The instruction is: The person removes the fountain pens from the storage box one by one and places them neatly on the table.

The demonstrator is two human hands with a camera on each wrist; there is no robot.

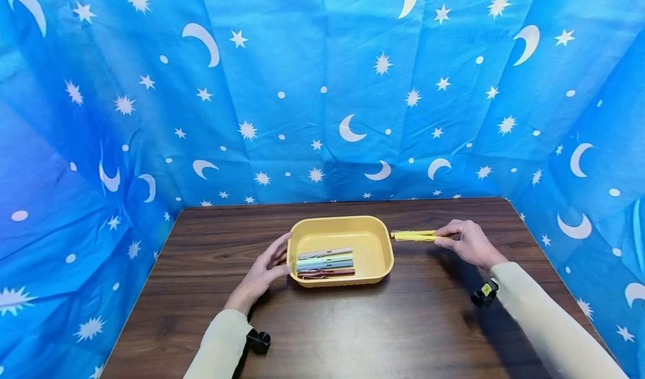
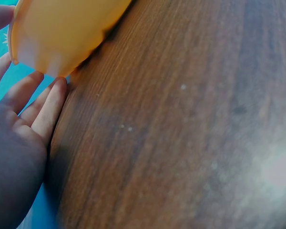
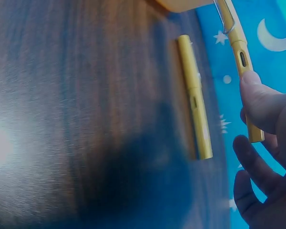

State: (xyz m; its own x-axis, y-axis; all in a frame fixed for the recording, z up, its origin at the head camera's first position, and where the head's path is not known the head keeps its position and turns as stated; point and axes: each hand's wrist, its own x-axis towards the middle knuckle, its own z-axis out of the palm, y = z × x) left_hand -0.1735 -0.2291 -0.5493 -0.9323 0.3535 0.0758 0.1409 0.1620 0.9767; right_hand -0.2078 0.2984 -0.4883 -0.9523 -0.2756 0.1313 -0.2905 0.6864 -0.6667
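A yellow pen point(image 3: 243, 59) is pinched between the thumb and fingers of my right hand point(image 1: 468, 243), right of the tray. Below it, a second yellow pen point(image 3: 195, 98) lies on the wooden table. In the head view the two overlap closely, their left ends near the tray's right wall. My left hand point(image 1: 262, 272) touches the left side of the yellow tray point(image 1: 363, 278), fingers extended along the outer wall point(image 2: 62, 33) and thumb at the rim. Inside lie several pens side by side: a silvery one point(image 1: 335, 251), pale green and blue-grey ones, and a dark red pen point(image 1: 342, 272) nearest me.
The dark wooden table point(image 1: 327, 334) reaches back to a blue cloth point(image 1: 302, 116) printed with white moons and stars, which also hangs at both sides. A black wrist camera point(image 1: 258, 341) is worn on the left wrist, another point(image 1: 485, 294) on the right.
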